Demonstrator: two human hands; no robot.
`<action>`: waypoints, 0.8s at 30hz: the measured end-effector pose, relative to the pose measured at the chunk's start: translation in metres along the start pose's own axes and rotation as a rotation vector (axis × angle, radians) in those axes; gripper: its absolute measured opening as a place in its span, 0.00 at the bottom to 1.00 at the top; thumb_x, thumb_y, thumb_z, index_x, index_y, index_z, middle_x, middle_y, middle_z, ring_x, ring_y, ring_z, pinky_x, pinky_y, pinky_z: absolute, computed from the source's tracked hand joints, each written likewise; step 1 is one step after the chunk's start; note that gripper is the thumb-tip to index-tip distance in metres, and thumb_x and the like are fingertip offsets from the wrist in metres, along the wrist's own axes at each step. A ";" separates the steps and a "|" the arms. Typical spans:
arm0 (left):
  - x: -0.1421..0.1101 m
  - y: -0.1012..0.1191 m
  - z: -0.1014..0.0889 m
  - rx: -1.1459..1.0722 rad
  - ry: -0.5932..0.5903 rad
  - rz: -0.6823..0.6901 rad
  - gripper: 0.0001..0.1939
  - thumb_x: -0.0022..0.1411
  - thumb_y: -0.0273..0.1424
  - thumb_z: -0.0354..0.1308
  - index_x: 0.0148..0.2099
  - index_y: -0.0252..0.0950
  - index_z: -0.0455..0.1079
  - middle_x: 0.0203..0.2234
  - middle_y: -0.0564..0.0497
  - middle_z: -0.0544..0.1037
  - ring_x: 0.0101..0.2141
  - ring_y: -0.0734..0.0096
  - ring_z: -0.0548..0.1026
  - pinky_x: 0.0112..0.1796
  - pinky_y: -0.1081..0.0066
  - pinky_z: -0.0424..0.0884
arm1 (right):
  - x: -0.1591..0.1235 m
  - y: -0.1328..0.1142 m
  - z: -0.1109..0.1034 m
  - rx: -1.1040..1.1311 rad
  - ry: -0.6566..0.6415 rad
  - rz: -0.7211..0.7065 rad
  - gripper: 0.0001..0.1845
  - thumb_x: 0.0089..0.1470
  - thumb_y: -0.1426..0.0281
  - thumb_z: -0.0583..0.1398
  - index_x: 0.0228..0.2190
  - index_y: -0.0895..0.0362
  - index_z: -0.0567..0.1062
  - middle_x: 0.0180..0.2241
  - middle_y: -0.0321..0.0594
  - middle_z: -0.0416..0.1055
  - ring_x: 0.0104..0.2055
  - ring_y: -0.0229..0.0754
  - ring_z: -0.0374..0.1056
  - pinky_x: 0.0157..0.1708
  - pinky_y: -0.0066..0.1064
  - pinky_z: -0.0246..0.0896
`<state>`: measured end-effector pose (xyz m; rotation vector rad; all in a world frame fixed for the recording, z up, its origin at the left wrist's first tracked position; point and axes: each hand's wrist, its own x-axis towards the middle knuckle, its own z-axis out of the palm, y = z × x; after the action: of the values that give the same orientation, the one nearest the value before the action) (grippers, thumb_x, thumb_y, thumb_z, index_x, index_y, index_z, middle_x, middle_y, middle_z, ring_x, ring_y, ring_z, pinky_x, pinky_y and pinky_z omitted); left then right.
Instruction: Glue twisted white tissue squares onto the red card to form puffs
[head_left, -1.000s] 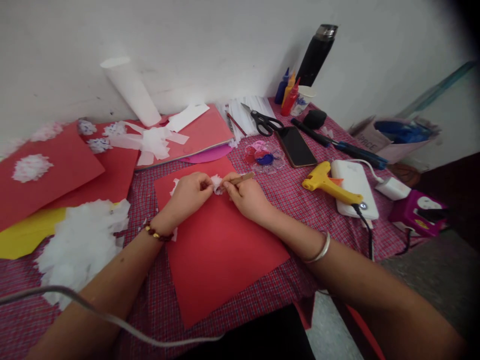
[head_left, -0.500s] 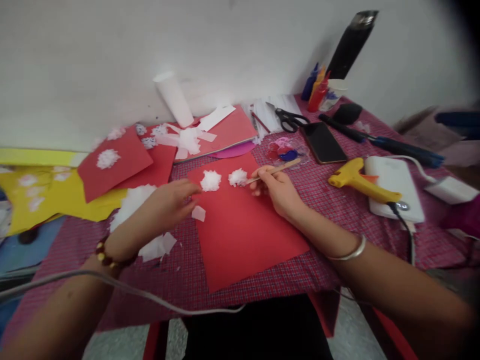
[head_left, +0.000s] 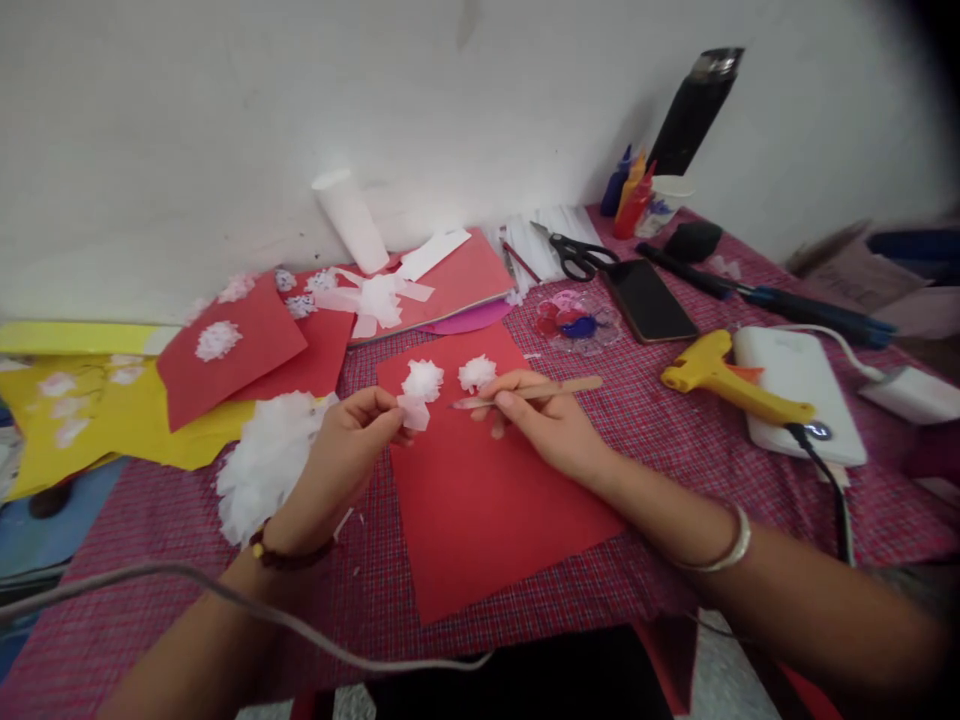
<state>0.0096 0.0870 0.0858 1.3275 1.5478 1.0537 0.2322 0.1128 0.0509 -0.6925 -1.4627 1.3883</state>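
Note:
My left hand pinches a small white tissue-paper square between thumb and fingers, over the left edge of a red paper sheet. In my right hand is a slim wooden stick, gripped like a pen. Its narrow tip points left, just short of the square. Two fluffy white paper tufts sit near the sheet's far edge: the left tuft right behind the square, the right tuft behind my right fingertips.
White tissue paper is heaped by my left forearm. Farther back are a red card with a tuft, scissors, a paint palette and a phone. A yellow glue gun rests on a white power bank at right. A cable crosses in front.
My left hand has closed on the tissue square, which lay by the sheet's left edge, and lifted it. The stick's tip has moved left and nearer me, away from the right tuft.

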 end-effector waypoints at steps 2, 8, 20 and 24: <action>0.005 0.002 0.008 -0.269 -0.052 -0.146 0.09 0.48 0.32 0.63 0.25 0.35 0.66 0.19 0.53 0.76 0.20 0.75 0.73 0.25 0.75 0.68 | -0.003 -0.004 0.003 -0.011 -0.049 -0.027 0.09 0.62 0.64 0.56 0.38 0.56 0.73 0.33 0.39 0.76 0.29 0.34 0.69 0.31 0.29 0.67; 0.006 -0.004 0.021 -0.393 -0.107 -0.254 0.09 0.45 0.30 0.66 0.25 0.34 0.67 0.18 0.53 0.77 0.20 0.76 0.73 0.25 0.76 0.70 | -0.003 -0.003 0.009 -0.111 -0.090 -0.057 0.09 0.62 0.69 0.54 0.38 0.56 0.74 0.35 0.38 0.73 0.29 0.33 0.67 0.31 0.28 0.66; 0.002 -0.005 0.025 -0.346 -0.092 -0.108 0.05 0.53 0.31 0.58 0.27 0.36 0.68 0.22 0.53 0.74 0.24 0.73 0.73 0.29 0.71 0.71 | -0.004 0.004 0.009 -0.132 -0.070 -0.044 0.11 0.63 0.68 0.54 0.34 0.55 0.75 0.38 0.39 0.73 0.31 0.34 0.67 0.33 0.29 0.65; 0.002 -0.007 0.026 -0.417 -0.054 -0.117 0.06 0.51 0.30 0.63 0.32 0.36 0.71 0.26 0.54 0.76 0.26 0.75 0.73 0.30 0.73 0.71 | -0.004 0.000 0.009 -0.087 -0.054 -0.016 0.08 0.62 0.70 0.55 0.37 0.55 0.75 0.37 0.38 0.74 0.30 0.32 0.67 0.32 0.28 0.66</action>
<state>0.0323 0.0906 0.0706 0.9599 1.2618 1.1778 0.2253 0.1058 0.0515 -0.7015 -1.5750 1.3468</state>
